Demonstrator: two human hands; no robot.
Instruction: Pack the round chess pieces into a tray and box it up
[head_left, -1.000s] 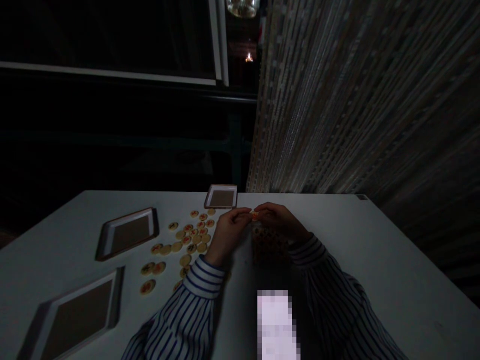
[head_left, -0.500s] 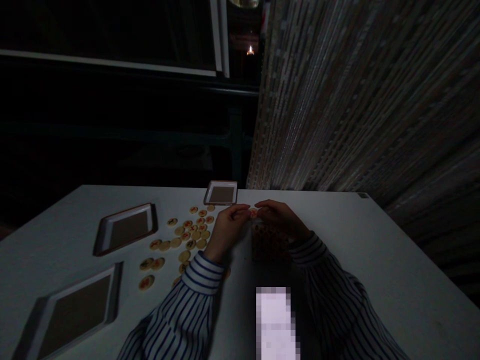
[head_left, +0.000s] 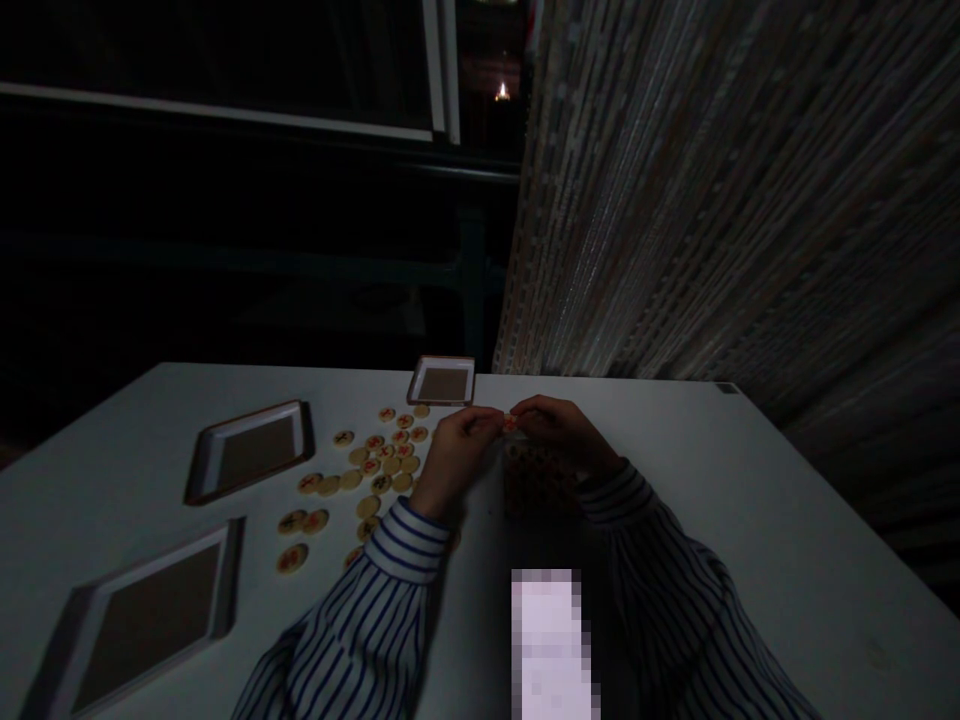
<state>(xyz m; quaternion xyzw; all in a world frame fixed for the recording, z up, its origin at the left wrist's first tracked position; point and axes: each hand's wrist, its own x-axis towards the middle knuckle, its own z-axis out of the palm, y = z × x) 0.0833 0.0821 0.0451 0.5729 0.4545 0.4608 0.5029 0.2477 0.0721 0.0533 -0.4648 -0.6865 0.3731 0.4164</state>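
Between the fingertips of both hands is a round xiangqi piece (head_left: 510, 424) with a red character on it. My left hand (head_left: 457, 455) pinches it from the left, and my right hand (head_left: 564, 434) from the right. Just below them sits a dark reddish patterned box or block (head_left: 536, 488), partly covered by my right hand; its details are lost in the gloom. Left of my left hand, several loose xiangqi pieces (head_left: 391, 466) lie scattered on the white table (head_left: 750, 520), some with red or black characters, others blank side up.
Three shallow framed trays rest on the table: a small tray (head_left: 444, 358) at the back edge, another tray (head_left: 255, 412) at the left, and a larger tray (head_left: 234, 580) nearer the front. A pixelated bright patch (head_left: 551, 645) covers the front centre. A strand curtain (head_left: 637, 200) hangs behind.
Both hands stay nearly in place with the xiangqi piece between them, its face now slightly more visible. The view has tilted a little; the scattered pieces look unchanged.
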